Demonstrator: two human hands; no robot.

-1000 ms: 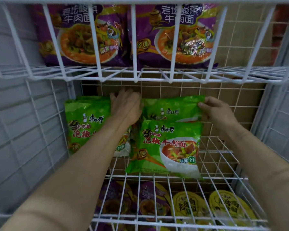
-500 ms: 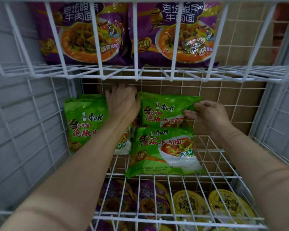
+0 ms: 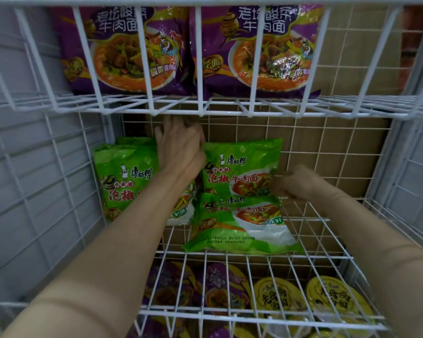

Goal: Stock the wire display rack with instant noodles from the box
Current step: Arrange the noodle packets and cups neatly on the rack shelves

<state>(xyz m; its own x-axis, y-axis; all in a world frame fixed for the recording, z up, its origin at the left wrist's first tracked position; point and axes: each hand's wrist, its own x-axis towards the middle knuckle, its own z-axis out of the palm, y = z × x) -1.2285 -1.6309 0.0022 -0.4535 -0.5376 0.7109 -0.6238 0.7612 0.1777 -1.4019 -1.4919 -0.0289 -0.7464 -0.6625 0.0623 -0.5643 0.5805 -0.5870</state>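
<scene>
Step in hand, as judged: arranging green packs on middle wire shelf (image 3: 315,242).

Nearest, below both hands: flat green pack (image 3: 242,228), leaning forward.

Right hand (image 3: 296,182): fingers curled, pinching right edge of upright green pack (image 3: 239,169).

Left hand (image 3: 181,147): fingers extended, resting between left green stack (image 3: 125,176) and upright pack, on their tops.

Next move likely calls for standing flat pack upright in front.

Box: not identifiable.
</scene>
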